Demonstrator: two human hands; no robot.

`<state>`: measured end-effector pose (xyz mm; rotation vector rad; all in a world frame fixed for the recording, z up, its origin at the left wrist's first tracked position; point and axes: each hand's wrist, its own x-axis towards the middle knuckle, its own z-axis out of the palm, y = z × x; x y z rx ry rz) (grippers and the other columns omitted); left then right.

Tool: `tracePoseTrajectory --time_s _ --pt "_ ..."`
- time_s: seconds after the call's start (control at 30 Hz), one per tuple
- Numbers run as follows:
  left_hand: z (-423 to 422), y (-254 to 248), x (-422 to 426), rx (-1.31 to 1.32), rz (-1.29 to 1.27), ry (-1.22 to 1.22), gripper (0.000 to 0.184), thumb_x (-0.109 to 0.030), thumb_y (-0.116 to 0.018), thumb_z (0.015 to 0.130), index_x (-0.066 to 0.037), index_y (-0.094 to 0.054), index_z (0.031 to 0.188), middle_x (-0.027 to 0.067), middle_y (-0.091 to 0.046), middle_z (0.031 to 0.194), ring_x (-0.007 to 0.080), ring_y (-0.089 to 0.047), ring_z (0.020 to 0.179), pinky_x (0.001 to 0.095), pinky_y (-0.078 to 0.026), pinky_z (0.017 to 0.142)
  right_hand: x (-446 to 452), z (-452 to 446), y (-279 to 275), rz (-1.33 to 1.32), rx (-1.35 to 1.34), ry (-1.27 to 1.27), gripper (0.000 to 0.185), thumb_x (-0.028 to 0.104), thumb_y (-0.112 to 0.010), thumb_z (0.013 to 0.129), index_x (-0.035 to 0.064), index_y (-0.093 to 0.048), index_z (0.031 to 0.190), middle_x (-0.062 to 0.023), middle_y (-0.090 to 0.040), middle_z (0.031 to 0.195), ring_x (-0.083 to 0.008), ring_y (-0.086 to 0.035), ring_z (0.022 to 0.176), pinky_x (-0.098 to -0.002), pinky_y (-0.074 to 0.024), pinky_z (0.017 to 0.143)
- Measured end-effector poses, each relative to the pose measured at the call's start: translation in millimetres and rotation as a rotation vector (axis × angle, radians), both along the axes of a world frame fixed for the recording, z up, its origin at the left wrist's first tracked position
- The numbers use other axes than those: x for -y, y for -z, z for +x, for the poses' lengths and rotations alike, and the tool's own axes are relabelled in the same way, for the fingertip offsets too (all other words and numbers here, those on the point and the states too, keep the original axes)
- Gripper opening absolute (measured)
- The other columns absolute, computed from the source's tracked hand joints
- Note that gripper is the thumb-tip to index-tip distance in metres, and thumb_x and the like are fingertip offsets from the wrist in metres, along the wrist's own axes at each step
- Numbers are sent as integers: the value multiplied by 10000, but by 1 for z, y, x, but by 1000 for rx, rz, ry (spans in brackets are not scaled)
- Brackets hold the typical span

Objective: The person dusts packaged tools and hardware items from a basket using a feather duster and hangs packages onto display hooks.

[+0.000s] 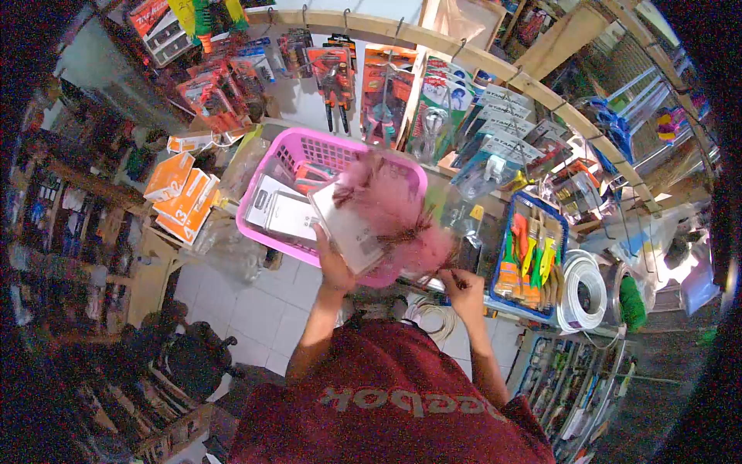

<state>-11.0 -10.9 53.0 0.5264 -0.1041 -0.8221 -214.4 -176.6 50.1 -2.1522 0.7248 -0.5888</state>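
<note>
Beyond the maroon shirt (386, 379) at bottom centre, the left hand (336, 267) grips a white box (352, 232) by its lower edge, apparently steadying it tilted over the pink basket (287, 247) at centre, while the right hand (464, 290) pinches the blurred pink duster (390, 193) low, seemingly leaving its fluff free across the box.

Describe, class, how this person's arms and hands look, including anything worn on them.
The left hand and right hand are ungloved, and no watch shows on either wrist. Both forearms are uncovered below the short sleeves of a dark red shirt with greyish "Reebok" lettering, upside down in this view. Rings are too small to tell.
</note>
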Motion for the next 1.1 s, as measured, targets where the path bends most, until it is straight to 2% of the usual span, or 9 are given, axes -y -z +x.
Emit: tracePoseTrajectory --time_s 0.23,0.4,0.63,0.67,0.77,0.8,0.9,0.93,1.1 --pt "12 -52 -20 103 201 151 746 -647 -198 881 -83 -339 1348 101 -523 1171 242 -562 1000 405 -474 867 50 -20 -46 -43 -196 4 294 291 -703 751 6 -675 819 -88 -653 695 -159 -582 599 -304 -457 604" --pt "29 -54 -37 195 289 129 716 -611 -236 896 -65 -348 1345 114 -526 1193 236 -557 1035 384 -478 855 87 -28 -87 -78 -399 -439 344 325 -723 726 27 -687 895 -98 -666 752 -174 -602 651 -307 -466 622" --pt "24 -60 -38 94 268 123 696 -601 -282 894 -69 -379 1333 113 -517 1221 242 -549 1049 375 -483 835 111 6 -102 -388 -167 -234 401 367 -718 725 19 -681 920 -128 -678 868 -241 -642 783 -335 -485 712" --pt "25 -59 -41 126 268 116 694 -600 -291 892 -71 -379 1334 113 -511 1229 247 -544 1058 385 -476 848 112 6 -112 -277 -308 -291 394 370 -712 728 28 -684 922 -135 -677 888 -237 -643 822 -346 -481 742" --pt "28 -57 -49 185 289 71 685 -592 -315 891 -76 -378 1336 115 -498 1249 261 -529 1084 412 -450 888 118 -2 -115 -342 -405 -538 375 363 -713 728 41 -689 919 -120 -680 853 -240 -644 794 -337 -476 742" --pt "26 -61 -51 184 312 56 679 -587 -322 892 -77 -377 1337 118 -496 1252 266 -523 1093 420 -440 903 118 -1 -114 -213 -390 -520 356 349 -722 718 47 -693 905 -108 -677 802 -230 -632 718 -336 -472 702" --pt "25 -60 -53 164 325 47 669 -572 -336 898 -76 -365 1345 125 -485 1264 275 -501 1121 432 -416 933 116 7 -121 -463 -242 -367 345 336 -730 709 44 -692 888 -107 -665 751 -212 -604 642 -326 -461 653" --pt "25 -59 -53 157 319 52 666 -567 -339 900 -75 -359 1348 127 -480 1269 278 -494 1131 434 -409 941 118 12 -119 -385 -150 -311 351 339 -730 705 35 -690 875 -105 -662 747 -200 -586 616 -333 -450 621" --pt "23 -63 -50 214 322 42 664 -554 -335 906 -67 -335 1359 128 -460 1290 278 -469 1163 441 -400 950 123 6 -125 -412 -313 -427 340 343 -738 694 61 -697 880 -108 -671 805 -239 -629 694 -324 -473 652"
